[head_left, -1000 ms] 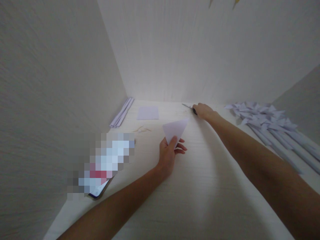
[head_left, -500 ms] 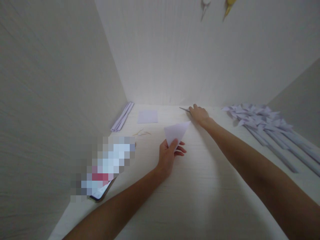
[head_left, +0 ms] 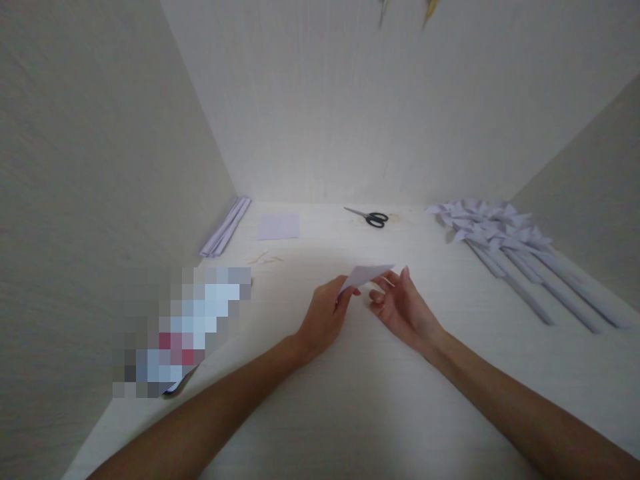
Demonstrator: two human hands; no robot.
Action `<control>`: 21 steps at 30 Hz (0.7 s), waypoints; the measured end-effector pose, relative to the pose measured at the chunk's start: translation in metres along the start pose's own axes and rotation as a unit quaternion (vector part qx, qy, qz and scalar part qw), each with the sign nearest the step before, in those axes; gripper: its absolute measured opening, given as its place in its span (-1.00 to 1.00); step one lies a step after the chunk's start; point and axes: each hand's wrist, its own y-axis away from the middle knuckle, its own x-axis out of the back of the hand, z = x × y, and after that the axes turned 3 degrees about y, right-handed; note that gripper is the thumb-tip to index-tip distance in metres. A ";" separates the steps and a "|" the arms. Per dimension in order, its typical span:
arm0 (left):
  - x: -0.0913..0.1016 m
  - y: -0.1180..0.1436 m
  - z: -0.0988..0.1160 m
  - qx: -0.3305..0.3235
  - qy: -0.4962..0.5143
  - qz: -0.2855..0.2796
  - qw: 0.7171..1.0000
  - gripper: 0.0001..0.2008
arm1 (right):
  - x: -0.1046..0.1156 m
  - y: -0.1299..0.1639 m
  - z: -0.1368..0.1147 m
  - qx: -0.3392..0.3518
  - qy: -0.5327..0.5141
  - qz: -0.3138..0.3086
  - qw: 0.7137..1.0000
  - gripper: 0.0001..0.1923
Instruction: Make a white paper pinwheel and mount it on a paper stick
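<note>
My left hand (head_left: 324, 317) pinches a folded pale lilac paper triangle (head_left: 369, 273) by its near corner, just above the white tabletop (head_left: 400, 413). My right hand (head_left: 403, 308) is right beside it, its fingertips under the triangle's right end. A thin pale stick (head_left: 386, 281) appears to be pinched between its fingers. Black-handled scissors (head_left: 373, 217) lie alone at the back of the table.
A flat lilac paper square (head_left: 278, 227) and folded paper strips (head_left: 226, 227) lie at the back left, with a few small sticks (head_left: 263, 259) nearer. Several paper pinwheels on long stems (head_left: 495, 230) lie at the right. A blurred-out phone (head_left: 185, 327) sits at the left. White walls enclose three sides.
My right hand left the scissors at the back and came to the paper triangle. My left hand lowered and tilted the triangle flatter.
</note>
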 end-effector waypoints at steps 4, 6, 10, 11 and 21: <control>-0.001 0.002 0.001 -0.055 -0.046 -0.060 0.996 -0.79 | 0.003 0.001 -0.002 0.013 -0.021 0.004 1.000 -0.79; -0.001 0.002 0.001 -0.043 -0.045 -0.106 0.992 -0.78 | 0.005 0.001 -0.003 0.030 -0.006 0.004 1.000 -0.84; -0.001 0.002 0.001 -0.041 -0.013 -0.159 0.986 -0.61 | 0.008 0.000 -0.004 0.041 -0.002 0.008 0.999 -0.82; -0.001 0.001 0.001 -0.043 -0.003 -0.154 0.987 -0.62 | 0.008 0.000 -0.003 0.045 0.001 0.006 0.999 -0.80; 0.000 -0.001 -0.005 0.114 0.116 -0.104 0.981 -0.47 | 0.009 -0.001 -0.005 0.031 -0.004 0.003 1.000 -0.70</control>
